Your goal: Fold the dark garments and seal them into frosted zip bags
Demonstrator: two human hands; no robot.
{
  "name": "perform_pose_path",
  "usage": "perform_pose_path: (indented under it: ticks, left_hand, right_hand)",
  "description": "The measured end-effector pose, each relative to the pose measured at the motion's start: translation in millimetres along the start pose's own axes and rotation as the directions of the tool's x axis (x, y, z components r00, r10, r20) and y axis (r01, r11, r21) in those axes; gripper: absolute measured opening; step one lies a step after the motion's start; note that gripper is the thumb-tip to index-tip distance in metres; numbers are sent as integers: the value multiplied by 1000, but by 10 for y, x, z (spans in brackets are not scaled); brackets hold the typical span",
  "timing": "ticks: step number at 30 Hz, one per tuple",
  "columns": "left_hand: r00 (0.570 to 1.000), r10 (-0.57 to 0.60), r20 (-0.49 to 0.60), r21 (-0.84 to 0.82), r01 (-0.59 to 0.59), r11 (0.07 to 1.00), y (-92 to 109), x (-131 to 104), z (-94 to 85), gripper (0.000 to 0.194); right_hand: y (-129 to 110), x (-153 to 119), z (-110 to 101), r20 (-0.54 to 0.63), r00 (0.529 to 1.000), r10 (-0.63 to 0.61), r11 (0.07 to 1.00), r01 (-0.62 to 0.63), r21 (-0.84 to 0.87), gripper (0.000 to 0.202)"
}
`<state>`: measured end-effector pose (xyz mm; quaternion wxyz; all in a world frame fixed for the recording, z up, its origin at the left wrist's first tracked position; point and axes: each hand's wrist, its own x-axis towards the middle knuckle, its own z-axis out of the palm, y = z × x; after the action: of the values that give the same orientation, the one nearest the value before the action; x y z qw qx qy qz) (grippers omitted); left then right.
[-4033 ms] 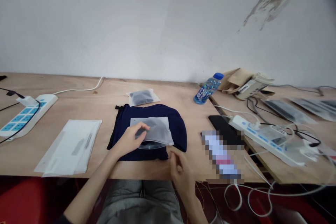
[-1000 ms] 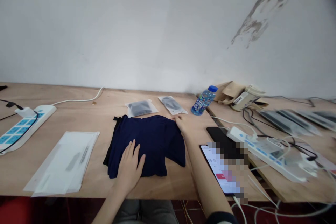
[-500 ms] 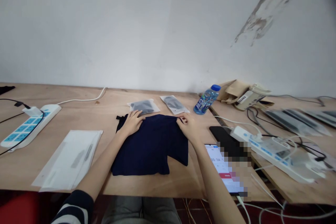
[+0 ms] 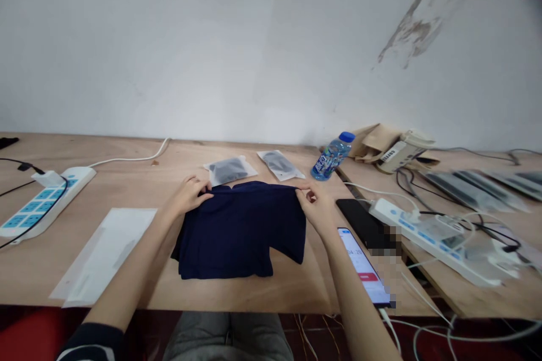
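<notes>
A dark navy garment (image 4: pixel 237 231), shaped like a pair of short boxer briefs, lies on the wooden table in front of me. Its lower right side has a notch, and a black layer peeks out along its left edge. My left hand (image 4: pixel 188 194) pinches the upper left corner between thumb and fingers. At the upper right corner, my right hand (image 4: pixel 313 200) pinches the cloth, so the top edge runs fairly straight between both hands. Just beyond lie two frosted bags with dark contents, the left bag (image 4: pixel 231 170) and the right bag (image 4: pixel 280 164).
Flat frosted bags (image 4: pixel 108 254) lie left, near a white power strip (image 4: pixel 48 203). Right are a blue-capped bottle (image 4: pixel 332 157), a lit phone (image 4: pixel 363 271), a black phone-like slab (image 4: pixel 359 223), another power strip (image 4: pixel 432 242) with cables, and a coffee cup (image 4: pixel 404 151).
My left hand has moved left from on top of the cloth to its upper left corner. The garment's top edge is straighter, and more black shows at lower left. My right hand keeps its corner.
</notes>
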<state>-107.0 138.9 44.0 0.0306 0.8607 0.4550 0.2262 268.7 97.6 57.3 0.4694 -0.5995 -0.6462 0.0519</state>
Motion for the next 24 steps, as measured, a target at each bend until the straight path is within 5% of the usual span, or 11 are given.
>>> perform_pose_path:
  ticks: [4,9,13,18,21,24]
  left_hand:
    - [998,-35,-53,-2,35,999,81,-259,-255,12]
    - [928,-149,-341,17,165,986,476,-755,-383,13]
    - [896,-129,-424,59,169,984,812,-1365,-243,6]
    - [880,-291,-374,-27,304,952,1174,-1990,67,14]
    - [869,-352,-349,-92,342,935,1285,-2039,163,24]
    - [887,-341,-312,-104,325,940,1259,-1843,166,30]
  right_hand:
    - [-95,-240,-127,74,993,95,975,-107,193,25]
    - [-104,-715,-375,141,988,62,965,-96,244,18]
    - [20,-1185,-554,249,965,82,971,-133,199,15]
    - [118,-1581,-675,363,926,102,988,-137,73,16]
    - [95,-1552,-655,325,939,111,993,-121,9,21]
    - [86,-1350,-533,275,960,54,998,-45,-41,26]
